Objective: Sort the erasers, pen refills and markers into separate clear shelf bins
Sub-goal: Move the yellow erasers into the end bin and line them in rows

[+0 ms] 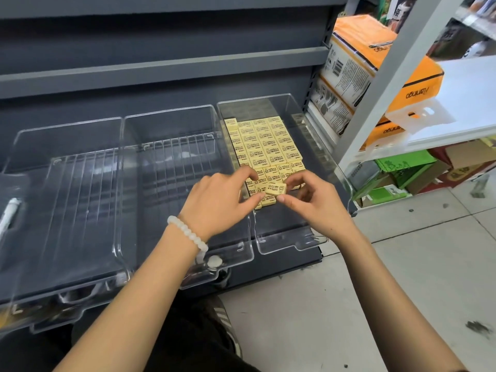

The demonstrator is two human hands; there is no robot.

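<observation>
Both hands work over the right-hand clear bin (292,108). One yellow eraser (276,189) is held jointly: the right hand (316,200) pinches it between thumb and forefinger at its near-right corner, and the left hand (217,200) curls its thumb and fingers against the eraser's left end. Neither hand is spread flat.

Directly beyond the fingertips, packed rows of erasers (264,142) cover the bin floor, printed faces up, edges touching. The held eraser sits at the front edge of this block, slightly tilted above its neighbours.

Handling, judged from appearance: the eraser is a small rectangular block, probably light and firm with slight give, and its surface likely grips skin rather than slipping. Hold it by the two short ends or the long edges, leaving the underside free so it can be lowered flat against the adjoining row. Excess pressure risks pushing the aligned neighbours out of line.

To the left of the left hand stand two further clear bins (166,157). A white pen-like item (9,210) lies far left.
</observation>
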